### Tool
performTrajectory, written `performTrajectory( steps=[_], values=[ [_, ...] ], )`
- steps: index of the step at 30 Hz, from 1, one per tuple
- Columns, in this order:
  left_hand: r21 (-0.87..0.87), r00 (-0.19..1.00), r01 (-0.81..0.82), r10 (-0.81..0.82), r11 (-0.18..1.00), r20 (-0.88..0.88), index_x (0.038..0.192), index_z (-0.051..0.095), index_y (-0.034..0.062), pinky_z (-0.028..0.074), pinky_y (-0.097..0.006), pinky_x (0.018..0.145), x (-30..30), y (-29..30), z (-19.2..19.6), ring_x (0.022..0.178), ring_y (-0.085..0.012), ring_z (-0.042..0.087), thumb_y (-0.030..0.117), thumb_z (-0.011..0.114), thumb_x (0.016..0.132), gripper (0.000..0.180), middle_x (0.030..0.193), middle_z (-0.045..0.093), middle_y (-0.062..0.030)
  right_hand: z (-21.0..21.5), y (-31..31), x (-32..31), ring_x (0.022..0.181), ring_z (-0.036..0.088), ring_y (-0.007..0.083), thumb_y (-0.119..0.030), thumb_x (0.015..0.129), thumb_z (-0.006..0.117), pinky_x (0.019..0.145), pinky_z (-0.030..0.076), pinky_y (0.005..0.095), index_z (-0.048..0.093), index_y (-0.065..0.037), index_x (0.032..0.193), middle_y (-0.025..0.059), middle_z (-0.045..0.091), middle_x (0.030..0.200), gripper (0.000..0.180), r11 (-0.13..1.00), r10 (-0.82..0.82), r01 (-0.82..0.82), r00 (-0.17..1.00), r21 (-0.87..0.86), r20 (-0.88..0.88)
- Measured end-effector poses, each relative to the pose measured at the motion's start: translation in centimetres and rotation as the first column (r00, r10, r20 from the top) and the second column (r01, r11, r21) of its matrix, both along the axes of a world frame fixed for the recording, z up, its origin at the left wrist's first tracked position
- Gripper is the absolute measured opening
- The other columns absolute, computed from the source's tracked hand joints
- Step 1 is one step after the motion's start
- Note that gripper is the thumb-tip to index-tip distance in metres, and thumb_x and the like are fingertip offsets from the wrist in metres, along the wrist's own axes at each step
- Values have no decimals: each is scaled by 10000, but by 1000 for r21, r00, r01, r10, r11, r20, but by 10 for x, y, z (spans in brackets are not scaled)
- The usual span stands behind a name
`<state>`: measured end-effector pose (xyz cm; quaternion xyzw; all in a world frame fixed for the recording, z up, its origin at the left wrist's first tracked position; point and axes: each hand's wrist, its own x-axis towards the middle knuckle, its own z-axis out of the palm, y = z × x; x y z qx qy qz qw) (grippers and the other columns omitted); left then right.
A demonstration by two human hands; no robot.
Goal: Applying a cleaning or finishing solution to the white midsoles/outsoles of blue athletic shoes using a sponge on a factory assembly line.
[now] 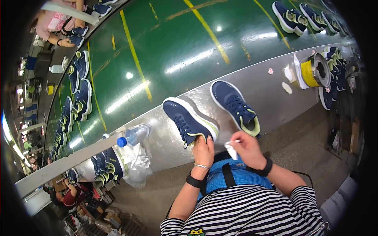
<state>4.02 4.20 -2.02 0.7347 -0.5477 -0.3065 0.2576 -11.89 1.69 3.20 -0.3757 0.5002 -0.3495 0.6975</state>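
Note:
My left hand [204,152] is closed on the heel of a navy sneaker [182,114], which has a white sole and lime lining. The shoe lies on the metal ledge [157,155], its toe pointing away from me. In my right hand [250,150], thumb and fingers pinch a small white cloth [231,150]. That hand is just below the heel of a second navy sneaker [231,101], apart from it. This second shoe rests on the ledge to the right of the first, its lime-lined opening towards me.
Beyond the ledge runs a green belt [169,47] carrying several sneakers. A clear bottle [137,134] and crumpled white paper [136,157] lie left, by a metal bar [71,167]. A yellow-labelled can [311,73] stands right, near more shoes [332,78]. Other people work at far left.

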Motion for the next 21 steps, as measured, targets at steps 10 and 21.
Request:
performTrajectory(
  steps=[10,21],
  values=[
    [90,1000,-27,25,996,18,861,494,-74,415,-454,665,7,12,-4,763,-452,519,164,496,837,239,792,540,-287,50,-108,-231,732,583,100,-18,791,555,677,462,221,594,34,966,55,623,850,187,749,-617,450,741,-486,-264],
    [61,997,-35,39,998,-69,920,475,-96,429,-351,575,12,4,-29,591,-233,529,123,465,848,231,721,548,-161,-7,-201,-375,724,599,294,16,661,591,695,475,354,643,-49,754,144,617,764,125,823,-550,-112,89,-557,-831]
  ],
)
